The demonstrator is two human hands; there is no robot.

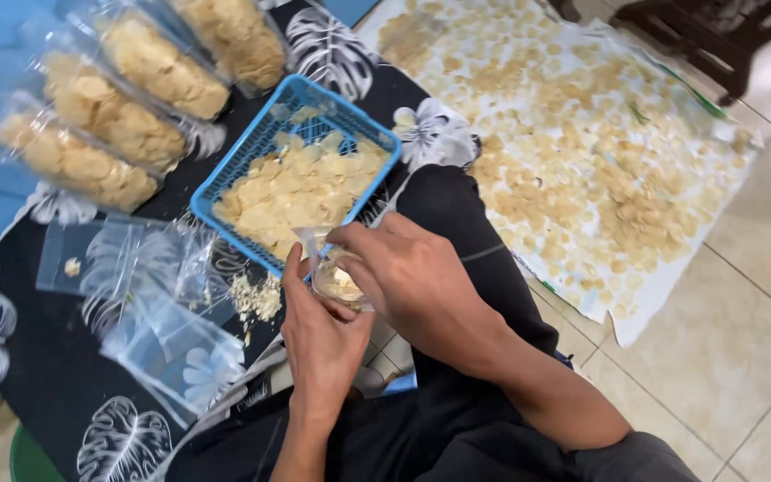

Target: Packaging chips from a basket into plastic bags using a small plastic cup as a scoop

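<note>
Both hands meet just below the blue basket of chips. The left hand pinches a small clear bag upright, mouth open, while the right hand closes its fingers inside it, dropping chips in. Filled bags lie left of the basket.

We see a blue basket, pale yellow chips, and a black cloth with white leaf prints.

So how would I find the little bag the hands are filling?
Find the blue basket of pale chips on the dark leaf-print cloth. Just below its near corner, the left hand and right hand hold a small clear bag. Unlike the empty bags lying flat, it is held up and open.
</note>
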